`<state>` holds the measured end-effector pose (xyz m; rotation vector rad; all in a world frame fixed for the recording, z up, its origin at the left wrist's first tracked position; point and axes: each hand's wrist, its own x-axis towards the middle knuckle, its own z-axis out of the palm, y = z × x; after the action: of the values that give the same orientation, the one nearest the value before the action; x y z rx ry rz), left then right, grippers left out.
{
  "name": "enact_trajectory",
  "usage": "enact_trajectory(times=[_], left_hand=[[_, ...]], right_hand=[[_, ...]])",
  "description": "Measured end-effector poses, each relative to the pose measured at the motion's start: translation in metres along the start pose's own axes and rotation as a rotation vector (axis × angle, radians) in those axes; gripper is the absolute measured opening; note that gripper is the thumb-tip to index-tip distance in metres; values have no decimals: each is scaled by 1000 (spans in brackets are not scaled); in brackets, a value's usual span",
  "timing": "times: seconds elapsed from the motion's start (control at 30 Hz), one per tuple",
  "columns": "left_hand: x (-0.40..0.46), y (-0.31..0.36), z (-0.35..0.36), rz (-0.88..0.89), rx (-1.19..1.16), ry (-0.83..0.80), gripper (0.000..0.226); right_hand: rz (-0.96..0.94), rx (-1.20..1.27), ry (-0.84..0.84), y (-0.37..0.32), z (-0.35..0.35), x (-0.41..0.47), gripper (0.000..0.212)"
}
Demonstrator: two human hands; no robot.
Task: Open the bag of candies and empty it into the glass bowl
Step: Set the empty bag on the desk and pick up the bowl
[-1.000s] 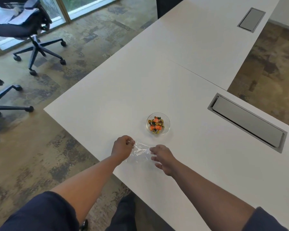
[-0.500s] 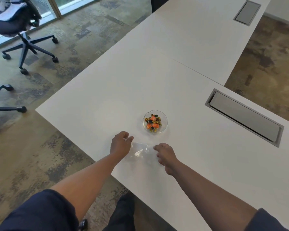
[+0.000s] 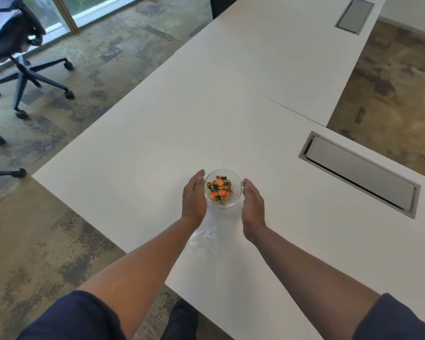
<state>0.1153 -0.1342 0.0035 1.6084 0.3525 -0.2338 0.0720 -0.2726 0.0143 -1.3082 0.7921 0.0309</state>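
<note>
A small glass bowl stands on the white table and holds several orange, green and gold wrapped candies. My left hand is at the bowl's left side and my right hand at its right side, palms facing the bowl, fingers straight and together. Whether the palms touch the glass I cannot tell. The clear plastic bag lies flat and looks empty on the table between my wrists, near the table's front edge, with neither hand on it.
A grey cable hatch is set into the table at the right and a smaller one far back. Two office chairs stand on the carpet at the left. The table's near edge runs diagonally below my forearms.
Both hands let go of the plastic bag and moved forward to either side of the bowl. The bag now lies loose on the table behind them.
</note>
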Motion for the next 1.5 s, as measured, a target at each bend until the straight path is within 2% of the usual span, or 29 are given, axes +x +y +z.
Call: enact_trajectory(times=[0.13,0.3,0.5,0.6,0.83,1.03,1.17,1.5], left_hand=[[17,-13,16,-61,-135,29,39],[38,-25,26,-96,-292,90,36],[45,-29,37,-105,-451,72,39],[40,-23,39,-113,-476,57,38],[12,13,48,-7,-420,-12,37],[-32,53,85,57,-386,-122,38],[-73,67,133,57,-333,-258,37],[-140,39,231,-39,-252,-523,41]], right_hand=[[-24,59,-7,5,11,29,44],[-30,158,46,14,18,51,26],[-111,220,83,25,28,66,30],[-137,247,85,24,27,64,31],[-203,345,35,-11,6,32,31],[-279,384,58,-54,-45,-8,29],[-322,379,145,-74,-106,-30,28],[-303,395,359,-46,-233,-55,27]])
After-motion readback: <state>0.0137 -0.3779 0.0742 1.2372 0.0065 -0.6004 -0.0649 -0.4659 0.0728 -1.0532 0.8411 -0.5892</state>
